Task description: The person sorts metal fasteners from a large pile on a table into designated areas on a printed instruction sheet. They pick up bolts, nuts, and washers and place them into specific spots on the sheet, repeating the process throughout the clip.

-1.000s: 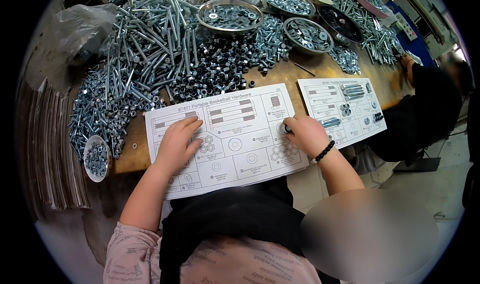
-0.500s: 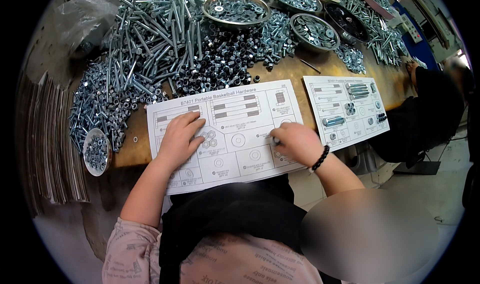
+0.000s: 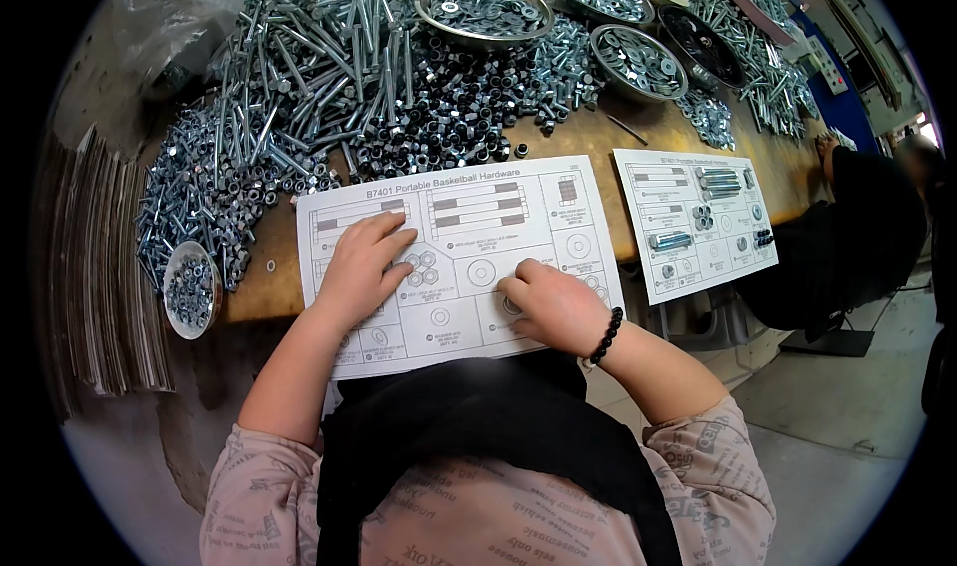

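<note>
A white printed sheet (image 3: pixel 469 172) with outline drawings of bolts, nuts and washers lies in front of me at the table's near edge. My left hand (image 3: pixel 361 267) rests flat on its left part, fingers apart, beside the drawn nuts. Over its right part, my right hand (image 3: pixel 560 307) bends down with thumb and fingers drawn together against the paper. Whatever may be between those fingertips is hidden. A black bead bracelet (image 3: pixel 606 337) circles the right wrist. To the right lies a second printed sheet (image 3: pixel 683 279), with bolts (image 3: pixel 718 182) and nuts (image 3: pixel 703 217) set on its drawings.
Behind the sheet spread heaps of long bolts (image 3: pixel 309 57), black-ringed nuts (image 3: pixel 439 117) and small bolts (image 3: pixel 189 182). Metal bowls of washers (image 3: pixel 488 40) stand farther back. A small white bowl (image 3: pixel 186 333) sits at the left edge, near stacked cardboard (image 3: pixel 115 267). Another person's hand (image 3: pixel 826 147) shows right.
My right hand has moved left and slightly down across the sheet. The left hand stays in place on the paper. The whole view has shifted a little.
</note>
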`<action>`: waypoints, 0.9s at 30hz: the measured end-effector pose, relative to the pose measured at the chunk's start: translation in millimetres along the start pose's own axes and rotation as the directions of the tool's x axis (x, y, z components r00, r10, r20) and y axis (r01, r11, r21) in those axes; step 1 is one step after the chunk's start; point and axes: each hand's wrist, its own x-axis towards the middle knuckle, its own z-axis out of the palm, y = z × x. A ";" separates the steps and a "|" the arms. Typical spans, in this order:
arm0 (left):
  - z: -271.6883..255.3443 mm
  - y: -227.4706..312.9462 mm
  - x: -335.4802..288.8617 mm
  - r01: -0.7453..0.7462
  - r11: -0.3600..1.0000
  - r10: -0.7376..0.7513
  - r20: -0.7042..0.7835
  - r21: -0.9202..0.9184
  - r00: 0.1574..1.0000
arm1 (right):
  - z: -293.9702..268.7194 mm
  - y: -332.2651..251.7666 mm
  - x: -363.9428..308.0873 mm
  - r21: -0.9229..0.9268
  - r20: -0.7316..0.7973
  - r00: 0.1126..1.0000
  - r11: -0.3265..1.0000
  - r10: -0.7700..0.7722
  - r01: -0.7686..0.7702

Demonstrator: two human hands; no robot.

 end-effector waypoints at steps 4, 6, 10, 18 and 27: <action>-1.6 0.0 0.0 -0.004 1.000 0.004 0.016 0.011 1.000 | 9.6 -4.3 5.8 0.012 0.042 0.998 0.999 0.047 -0.047; -1.3 -1.2 -0.3 -0.010 1.000 0.010 0.015 0.004 1.000 | 13.7 -4.4 7.8 0.007 0.053 0.997 0.998 0.063 -0.064; -0.4 -3.7 0.4 -0.028 1.000 0.028 0.021 -0.002 0.999 | 10.7 -3.2 9.6 0.035 0.064 0.997 0.998 0.044 -0.046; -1.6 -5.7 -0.7 -0.021 1.000 0.022 0.004 -0.022 1.000 | -81.5 92.5 56.2 0.066 -0.357 0.916 0.983 0.184 -0.172; 0.2 -8.4 0.6 -0.055 0.998 0.054 -0.038 -0.025 0.998 | -166.6 239.7 114.0 -0.086 -0.544 0.649 0.734 0.532 -0.674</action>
